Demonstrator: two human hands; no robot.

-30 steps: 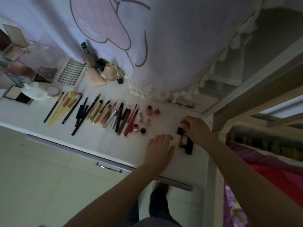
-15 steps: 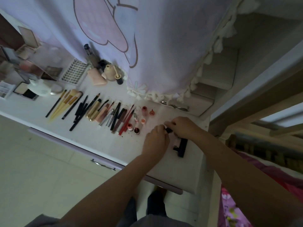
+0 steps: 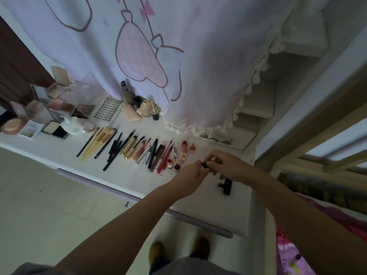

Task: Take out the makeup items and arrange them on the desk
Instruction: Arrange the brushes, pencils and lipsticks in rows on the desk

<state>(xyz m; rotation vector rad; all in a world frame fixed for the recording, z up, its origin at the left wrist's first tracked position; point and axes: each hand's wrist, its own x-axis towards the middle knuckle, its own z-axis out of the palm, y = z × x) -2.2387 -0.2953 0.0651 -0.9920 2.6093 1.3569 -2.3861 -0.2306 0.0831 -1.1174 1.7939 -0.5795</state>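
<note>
Head view, looking down over my two forearms. Largest in frame is the pale curtain point(image 3: 208, 62) with pink cartoon outlines, hanging to the back edge of the white desk point(image 3: 127, 175). To the right stands a wooden bed frame point(image 3: 309, 135), with pink bedding point(image 3: 294, 245) below it. On the far left of the desk lies a cluster of open compacts and palettes point(image 3: 39, 116), and just beside it a white tray of false lashes point(image 3: 107, 109). Behind the row stand a tan bottle point(image 3: 147, 108) and a peach sponge point(image 3: 131, 116). Across the middle of the desk the brushes point(image 3: 97, 143), dark pencils point(image 3: 117, 149) and lip tubes point(image 3: 155, 155) lie side by side in one row, ending in several small red and pink pots point(image 3: 178, 157). A black case point(image 3: 226, 185) lies alone near the right end of the desk, just under my right forearm. My left hand point(image 3: 190, 175) and my right hand point(image 3: 224, 163) meet above the desk, to the right of the pots; both pinch a small dark makeup item point(image 3: 205, 166), fingers curled round it. What kind of item it is I cannot tell.
</note>
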